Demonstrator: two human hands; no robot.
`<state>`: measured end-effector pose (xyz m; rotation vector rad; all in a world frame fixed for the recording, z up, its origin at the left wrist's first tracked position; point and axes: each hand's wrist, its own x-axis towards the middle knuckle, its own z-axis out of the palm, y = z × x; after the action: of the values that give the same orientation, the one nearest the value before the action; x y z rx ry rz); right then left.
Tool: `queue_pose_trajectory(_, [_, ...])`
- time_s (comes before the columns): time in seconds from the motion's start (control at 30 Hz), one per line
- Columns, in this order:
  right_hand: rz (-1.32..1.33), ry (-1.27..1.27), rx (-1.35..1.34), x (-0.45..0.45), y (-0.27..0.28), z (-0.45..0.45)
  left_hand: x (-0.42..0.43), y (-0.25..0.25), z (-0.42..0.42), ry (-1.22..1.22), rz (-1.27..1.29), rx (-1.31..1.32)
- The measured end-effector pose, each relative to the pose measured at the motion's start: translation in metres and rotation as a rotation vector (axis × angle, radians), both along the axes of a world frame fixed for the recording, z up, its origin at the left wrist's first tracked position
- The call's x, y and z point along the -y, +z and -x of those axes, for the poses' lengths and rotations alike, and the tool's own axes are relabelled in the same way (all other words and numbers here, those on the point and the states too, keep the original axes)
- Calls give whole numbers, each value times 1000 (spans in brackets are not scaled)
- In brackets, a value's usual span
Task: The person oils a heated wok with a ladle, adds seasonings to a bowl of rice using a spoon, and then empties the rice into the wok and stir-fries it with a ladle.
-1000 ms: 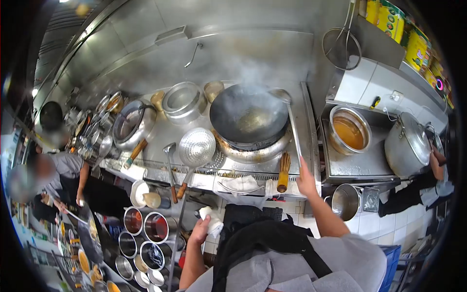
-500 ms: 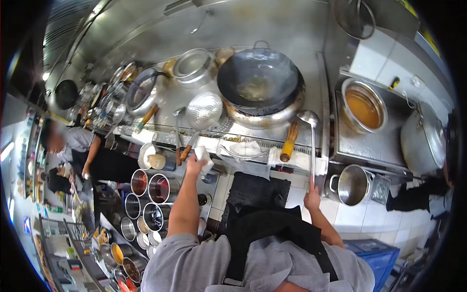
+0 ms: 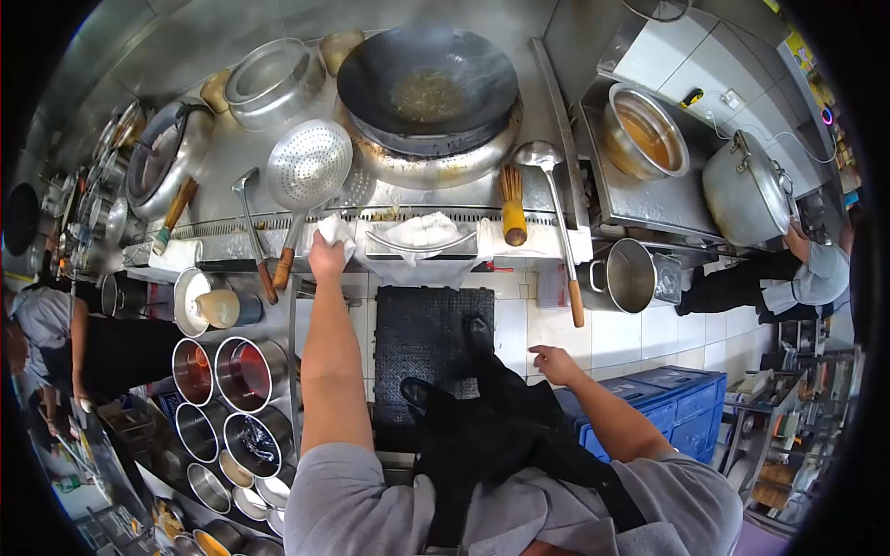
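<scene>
My left hand (image 3: 326, 259) is closed on a folded white cloth (image 3: 337, 232) at the stove's front edge, just right of the wooden handle of a big perforated strainer (image 3: 311, 165). My right hand (image 3: 556, 365) hangs over the floor with the index finger stretched out and nothing in it. Beyond that hand, a ladle (image 3: 556, 213) rests across the stove edge, its wooden handle sticking out. A bamboo brush (image 3: 514, 206) lies left of the ladle. Behind them a black wok (image 3: 362, 88) sits on its burner with a little bubbling liquid in the bottom.
On the left stand several steel pots (image 3: 246, 371) with sauces. A pot of brown liquid (image 3: 646, 139) and a lidded stockpot (image 3: 746, 199) stand on the right counter. Blue crates (image 3: 667, 408) are beside my right arm. Other people work at far left and far right.
My right hand has let go of the ladle and drawn back from it. The cloth in my left hand is now down at the stove edge. The view has shifted.
</scene>
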<state>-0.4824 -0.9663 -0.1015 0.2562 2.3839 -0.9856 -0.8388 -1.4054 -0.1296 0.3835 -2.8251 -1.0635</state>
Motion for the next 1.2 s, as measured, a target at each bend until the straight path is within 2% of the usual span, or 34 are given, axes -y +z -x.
queue_pose_trajectory(0.13, [207,-283,218,13,-70,28,-1,12,7,-19,88,77])
queue_pose_trajectory(0.23, [286,-560,275,13,-97,97,1,23,1,-100,56,206])
queue_pose_trajectory(0.3, [312,-625,248,11,-126,140,-4,33,-38,-21,108,-261])
queue_pose_trajectory(0.37, [239,-835,240,3,-144,189,5,38,-93,-123,108,-294])
queue_pose_trajectory(0.4, [259,-792,274,-3,-156,207,1,52,-136,-241,170,-202])
queue_pose_trajectory(0.43, [239,-761,287,-10,-179,219,14,38,-182,-343,200,-27])
queue_pose_trajectory(0.47, [220,-732,308,-15,-200,230,16,46,-229,-407,99,148])
queue_pose_trajectory(0.5, [182,-698,384,-16,-203,240,41,29,-283,-662,255,121])
queue_pose_trajectory(0.53, [142,-659,467,-17,-206,243,53,43,-333,-630,140,284])
queue_pose_trajectory(0.57, [-6,-507,399,-25,-244,242,64,58,-383,-577,39,442])
queue_pose_trajectory(0.6, [-142,-451,377,-24,-228,240,55,81,-414,-605,-5,285])
queue_pose_trajectory(0.63, [-280,-398,361,-22,-212,239,54,88,-432,-569,-29,354])
queue_pose_trajectory(0.7, [-251,-403,418,-28,-145,235,57,87,-454,-467,-42,544])
queue_pose_trajectory(0.73, [-239,-392,468,-30,-130,237,60,83,-460,-429,-42,618])
queue_pose_trajectory(0.77, [-321,-424,357,-30,-180,238,64,78,-461,-400,-42,675])
queue_pose_trajectory(0.87, [-245,-417,343,-33,-154,233,73,67,-459,-352,-43,767])
queue_pose_trajectory(0.9, [-151,-339,487,-38,-107,234,75,66,-460,-343,-46,788])
queue_pose_trajectory(1.0, [-153,-352,458,-40,-151,233,83,59,-456,-346,-51,816])
queue_pose_trajectory(1.2, [-191,-453,404,-37,-148,225,121,36,-438,-607,-6,672])
